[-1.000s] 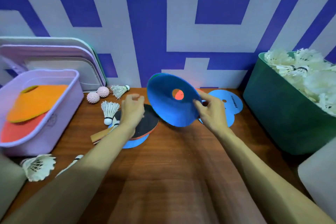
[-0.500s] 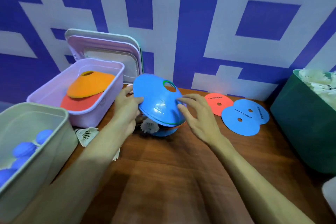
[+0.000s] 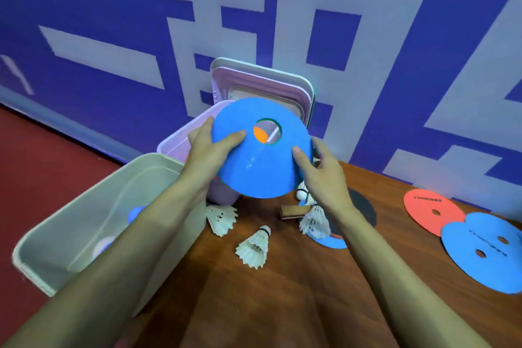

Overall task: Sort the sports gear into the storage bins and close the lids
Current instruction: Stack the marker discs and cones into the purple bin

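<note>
Since half a second ago the blue cone (image 3: 261, 161) has travelled up and leftward, from low over the bench (image 3: 271, 291) to a spot above the open pink bin (image 3: 176, 140), and through its top hole a patch of orange from the orange cone (image 3: 260, 134) already inside shows. Both hands carry it: the left hand (image 3: 210, 150) pinches the left rim, thumb on top, and the right hand (image 3: 322, 169) has its grip closed on the right rim likewise. It looks like a thin, light, flexible plastic shell that would bend rather than break, fairly smooth, so the rim edges are the sensible hold and little squeeze seems needed. Several shuttlecocks (image 3: 254, 248), a paddle (image 3: 358, 209) and flat discs (image 3: 432, 210) lie on the bench unsorted; those feathers likely crush easily.
</note>
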A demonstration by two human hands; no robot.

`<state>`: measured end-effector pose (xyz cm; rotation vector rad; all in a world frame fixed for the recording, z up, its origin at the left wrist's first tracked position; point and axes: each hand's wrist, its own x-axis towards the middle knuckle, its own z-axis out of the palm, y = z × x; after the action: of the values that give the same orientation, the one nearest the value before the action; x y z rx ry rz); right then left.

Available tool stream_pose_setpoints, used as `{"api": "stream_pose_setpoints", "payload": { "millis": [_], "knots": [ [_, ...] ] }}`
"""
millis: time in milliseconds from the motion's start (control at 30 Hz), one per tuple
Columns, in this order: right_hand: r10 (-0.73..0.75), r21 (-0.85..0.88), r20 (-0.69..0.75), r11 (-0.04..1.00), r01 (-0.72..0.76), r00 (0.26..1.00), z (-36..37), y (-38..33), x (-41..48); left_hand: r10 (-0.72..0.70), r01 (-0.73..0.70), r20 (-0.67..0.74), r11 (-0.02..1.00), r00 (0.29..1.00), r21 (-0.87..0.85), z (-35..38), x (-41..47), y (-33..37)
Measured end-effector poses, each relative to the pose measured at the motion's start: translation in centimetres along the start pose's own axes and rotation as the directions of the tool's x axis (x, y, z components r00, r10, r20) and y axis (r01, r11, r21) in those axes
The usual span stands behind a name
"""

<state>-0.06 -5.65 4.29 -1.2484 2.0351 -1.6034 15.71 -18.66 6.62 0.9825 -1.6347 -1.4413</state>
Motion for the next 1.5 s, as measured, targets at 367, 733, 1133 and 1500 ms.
{"api": "stream_pose_setpoints", "payload": {
  "millis": [367, 733, 1133, 1500],
  "knots": [
    [0.038, -0.183, 0.151, 0.983, -0.01, 0.988, 7.1, 1.0, 11.8, -0.032, 0.045, -0.047, 0.951, 0.998, 0.305, -3.2, 10.4, -3.1],
    [0.084, -0.636, 0.18, 0.77, 0.051, 0.98, 10.7, 6.5, 14.9, -0.107, 0.031, 0.067, 0.72, 0.992, 0.694, -2.2, 16.0, -8.1],
    [0.058, -0.484, 0.097, 0.875, -0.004, 0.994, -2.9, 6.2, 5.8, 0.321, -0.473, 0.35, 0.665, 0.88, 0.578, 7.4, 6.2, -2.9],
    [0.354, -0.479, -0.263, 0.76, -0.44, 0.898, -23.3, 12.8, -8.4, 0.087, -0.626, 0.812, 0.686, 0.577, 0.371, 25.3, -4.4, -3.2]
  ]
}}
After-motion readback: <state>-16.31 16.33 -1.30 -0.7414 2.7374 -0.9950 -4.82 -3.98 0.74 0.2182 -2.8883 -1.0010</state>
